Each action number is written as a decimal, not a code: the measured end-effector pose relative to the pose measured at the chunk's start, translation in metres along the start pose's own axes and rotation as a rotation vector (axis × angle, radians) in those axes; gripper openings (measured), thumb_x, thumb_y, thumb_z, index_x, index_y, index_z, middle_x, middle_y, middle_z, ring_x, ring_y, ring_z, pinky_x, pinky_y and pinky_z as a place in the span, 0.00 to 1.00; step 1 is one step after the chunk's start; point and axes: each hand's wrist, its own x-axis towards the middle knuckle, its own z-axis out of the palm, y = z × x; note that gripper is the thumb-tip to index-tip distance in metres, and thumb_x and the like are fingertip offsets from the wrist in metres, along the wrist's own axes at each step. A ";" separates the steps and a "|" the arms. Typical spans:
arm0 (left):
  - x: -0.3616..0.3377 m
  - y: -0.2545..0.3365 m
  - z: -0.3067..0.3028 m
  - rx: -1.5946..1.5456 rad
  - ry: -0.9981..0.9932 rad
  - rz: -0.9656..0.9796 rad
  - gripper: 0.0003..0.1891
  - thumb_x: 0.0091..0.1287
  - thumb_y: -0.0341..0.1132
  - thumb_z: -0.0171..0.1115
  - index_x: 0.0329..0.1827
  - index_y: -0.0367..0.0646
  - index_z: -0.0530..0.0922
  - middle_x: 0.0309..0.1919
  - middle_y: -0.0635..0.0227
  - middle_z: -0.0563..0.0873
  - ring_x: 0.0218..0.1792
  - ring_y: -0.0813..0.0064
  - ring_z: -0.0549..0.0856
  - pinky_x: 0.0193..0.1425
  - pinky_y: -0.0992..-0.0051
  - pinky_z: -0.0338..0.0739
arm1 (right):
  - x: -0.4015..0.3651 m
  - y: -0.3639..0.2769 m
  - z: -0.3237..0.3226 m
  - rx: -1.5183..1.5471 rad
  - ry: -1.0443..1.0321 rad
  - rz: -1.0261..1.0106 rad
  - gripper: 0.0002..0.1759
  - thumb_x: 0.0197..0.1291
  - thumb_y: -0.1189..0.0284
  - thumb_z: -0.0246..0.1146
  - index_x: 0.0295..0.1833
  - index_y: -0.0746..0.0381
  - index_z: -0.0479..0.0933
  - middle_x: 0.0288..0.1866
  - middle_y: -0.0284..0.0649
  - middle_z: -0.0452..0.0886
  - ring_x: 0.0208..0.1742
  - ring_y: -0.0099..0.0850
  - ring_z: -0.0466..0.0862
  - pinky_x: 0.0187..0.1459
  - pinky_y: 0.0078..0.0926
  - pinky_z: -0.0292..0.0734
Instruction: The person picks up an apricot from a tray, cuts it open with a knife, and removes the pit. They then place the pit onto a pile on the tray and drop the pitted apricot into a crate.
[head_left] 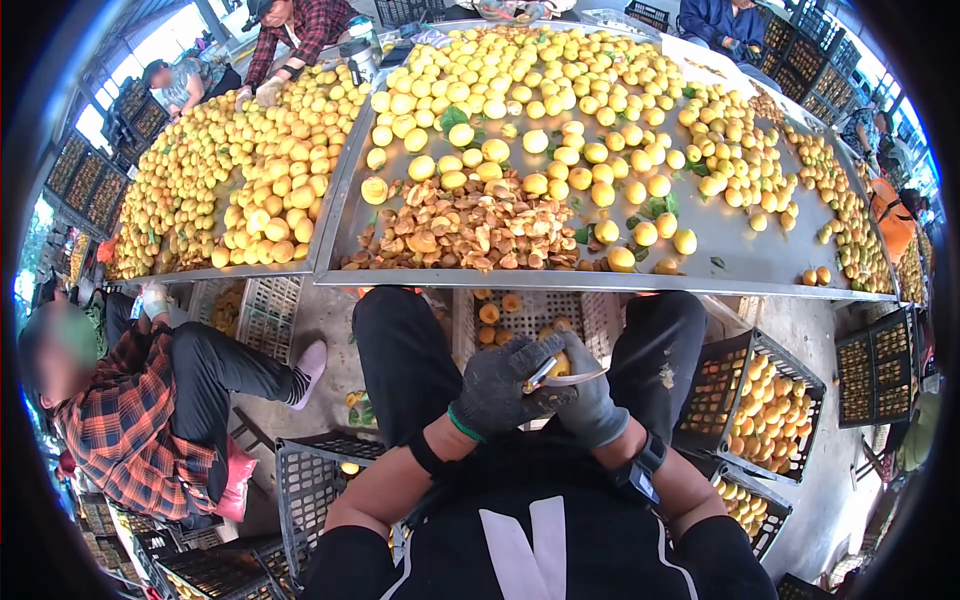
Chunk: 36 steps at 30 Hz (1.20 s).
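Centrally, the worktop (720, 262) edge is running just beyond the knees, leaving a narrow gap above a pale crate (600, 315). Item: yellow fruit (558, 366), small and rounded, sitting between both gloved hands. The left hand (497, 385) is clenching a metal blade (575, 378); the right hand (592, 405) is cupping the fruit. Fingers are hiding most of the fruit and the blade's handle.

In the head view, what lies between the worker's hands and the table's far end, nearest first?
Left hand and right hand with a knife and a fruit → white crate between the knees → metal table's near edge → heap of brownish scraps → whole yellow fruit → person in blue at the far end.
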 end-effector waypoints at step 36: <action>0.007 -0.017 0.014 -1.051 0.015 -0.819 0.11 0.68 0.43 0.60 0.44 0.45 0.76 0.16 0.75 0.72 0.13 0.83 0.70 0.14 0.82 0.60 | 0.015 0.001 -0.007 0.592 -0.137 0.076 0.30 0.63 0.76 0.62 0.70 0.62 0.61 0.63 0.37 0.70 0.61 0.24 0.71 0.63 0.24 0.66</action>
